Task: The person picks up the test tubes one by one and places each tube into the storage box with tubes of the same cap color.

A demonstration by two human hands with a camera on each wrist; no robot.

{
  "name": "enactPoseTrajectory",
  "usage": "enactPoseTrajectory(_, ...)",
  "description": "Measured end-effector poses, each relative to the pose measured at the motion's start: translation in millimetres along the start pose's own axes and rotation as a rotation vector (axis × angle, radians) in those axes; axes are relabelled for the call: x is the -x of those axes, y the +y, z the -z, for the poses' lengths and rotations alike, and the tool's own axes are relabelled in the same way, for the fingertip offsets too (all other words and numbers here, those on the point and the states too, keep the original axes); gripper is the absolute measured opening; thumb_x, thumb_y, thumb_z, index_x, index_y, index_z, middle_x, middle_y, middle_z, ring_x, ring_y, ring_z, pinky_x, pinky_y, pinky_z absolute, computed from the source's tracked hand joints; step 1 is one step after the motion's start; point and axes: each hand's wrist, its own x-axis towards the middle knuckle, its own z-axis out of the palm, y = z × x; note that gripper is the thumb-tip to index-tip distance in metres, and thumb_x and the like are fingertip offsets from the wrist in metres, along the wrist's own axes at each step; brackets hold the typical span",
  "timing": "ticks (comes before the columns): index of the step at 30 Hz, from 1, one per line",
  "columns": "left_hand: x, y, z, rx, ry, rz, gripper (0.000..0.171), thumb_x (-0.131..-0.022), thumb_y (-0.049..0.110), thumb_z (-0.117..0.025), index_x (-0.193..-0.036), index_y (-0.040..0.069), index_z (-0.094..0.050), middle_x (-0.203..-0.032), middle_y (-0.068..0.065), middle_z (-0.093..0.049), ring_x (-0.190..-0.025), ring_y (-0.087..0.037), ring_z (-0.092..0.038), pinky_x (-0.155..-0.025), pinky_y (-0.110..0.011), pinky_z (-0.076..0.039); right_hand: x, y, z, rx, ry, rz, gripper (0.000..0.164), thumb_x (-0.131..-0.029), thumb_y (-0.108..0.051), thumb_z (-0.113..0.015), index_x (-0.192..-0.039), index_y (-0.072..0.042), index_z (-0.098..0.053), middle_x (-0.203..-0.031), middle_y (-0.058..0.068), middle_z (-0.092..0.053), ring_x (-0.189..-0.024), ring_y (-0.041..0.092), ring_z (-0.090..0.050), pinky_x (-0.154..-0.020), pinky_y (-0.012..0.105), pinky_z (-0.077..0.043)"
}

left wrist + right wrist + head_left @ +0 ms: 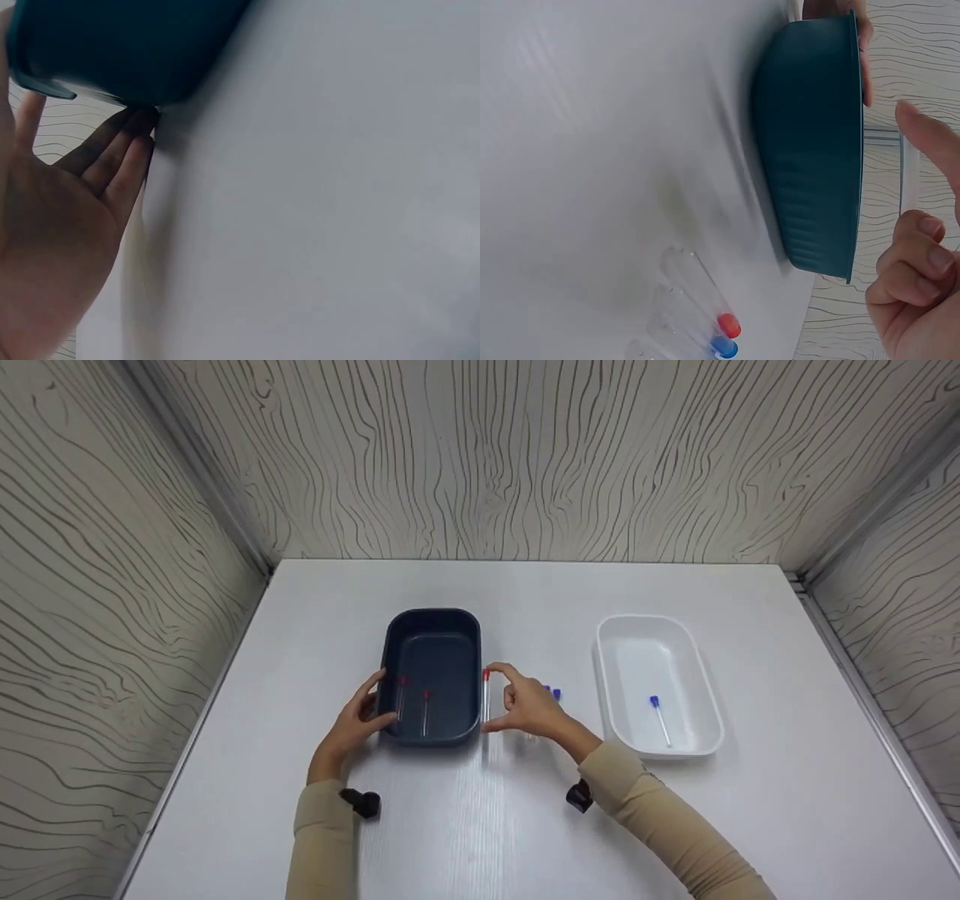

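My right hand [532, 705] holds a clear test tube with a red cap [486, 697] lengthwise between thumb and index finger, beside the right rim of a dark blue tray [442, 622]. The other fingers of that hand are curled in the right wrist view. At the tray's left side, my left hand [351, 729] grips the wall, thumb over the rim; its other fingers reach under the outer side in the left wrist view. Two red-capped tubes [426, 714] lie inside the tray. Below the right hand, several capped tubes [694, 281] rest on the table, mostly hidden in the head view.
To the right stands a white tray [604, 682] holding a blue-capped tube [661, 724]. The white table [450, 840] meets wood-patterned panels [480, 465] at the back and sides. A small black camera [579, 795] is worn at the right wrist.
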Motion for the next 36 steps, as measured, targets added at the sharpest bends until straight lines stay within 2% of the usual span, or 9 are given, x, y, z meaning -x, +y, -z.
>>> enactPoseTrajectory(5, 0.7, -0.1, -0.2, -0.005, -0.015, -0.002, 0.081, -0.088, 0.011, -0.069, -0.154, 0.025, -0.023, -0.154, -0.020, -0.035, -0.142, -0.037, -0.038, -0.118, -0.049, -0.030, -3, -8, -5, 0.006, -0.011, 0.020, 0.090, -0.066, -0.026, -0.089, -0.141, -0.013, -0.041, -0.058, -0.007, -0.039, -0.053, 0.006, -0.033, -0.053, 0.019, -0.030)
enactPoseTrajectory(12, 1.4, 2.6, -0.7, -0.038, 0.006, 0.008, 0.082, -0.086, 0.013, -0.071, -0.153, 0.027, -0.026, -0.148, -0.021, -0.044, -0.135, -0.035, -0.047, -0.115, -0.047, -0.034, -10, -19, -13, -0.012, -0.028, -0.019, 0.091, -0.066, -0.027, -0.088, -0.142, -0.015, -0.040, -0.062, -0.003, -0.043, -0.054, 0.008, -0.035, -0.052, 0.020, -0.030)
enactPoseTrajectory(21, 1.9, 0.9, -0.7, -0.034, 0.005, 0.001, 0.082, -0.087, 0.013, -0.071, -0.153, 0.027, -0.026, -0.147, -0.021, -0.045, -0.134, -0.033, -0.047, -0.114, -0.045, -0.035, -21, -29, -26, -0.019, -0.035, -0.036, 0.093, -0.066, -0.028, -0.089, -0.143, -0.015, -0.039, -0.065, -0.004, -0.046, -0.056, 0.007, -0.038, -0.054, 0.021, -0.031)
enactPoseTrajectory(29, 1.7, 1.8, 0.8, -0.057, 0.012, 0.012, 0.082, -0.086, 0.014, -0.073, -0.152, 0.029, -0.027, -0.152, -0.017, -0.040, -0.135, -0.032, -0.046, -0.113, -0.046, -0.036, -29, -37, -37, -0.057, -0.030, -0.032, 0.091, -0.067, -0.026, -0.089, -0.142, -0.013, -0.039, -0.065, -0.003, -0.046, -0.056, 0.007, -0.038, -0.055, 0.020, -0.032)
enactPoseTrajectory(36, 1.7, 3.8, 1.2, -0.003, -0.023, 0.012, 0.082, -0.087, 0.010, -0.070, -0.154, 0.025, -0.024, -0.155, -0.019, -0.034, -0.141, -0.037, -0.038, -0.116, -0.048, -0.032, -37, -41, -49, -0.056, -0.017, 0.009, 0.093, -0.066, -0.023, -0.089, -0.143, -0.009, -0.038, -0.062, -0.008, -0.046, -0.055, 0.005, -0.040, -0.053, 0.018, -0.033)
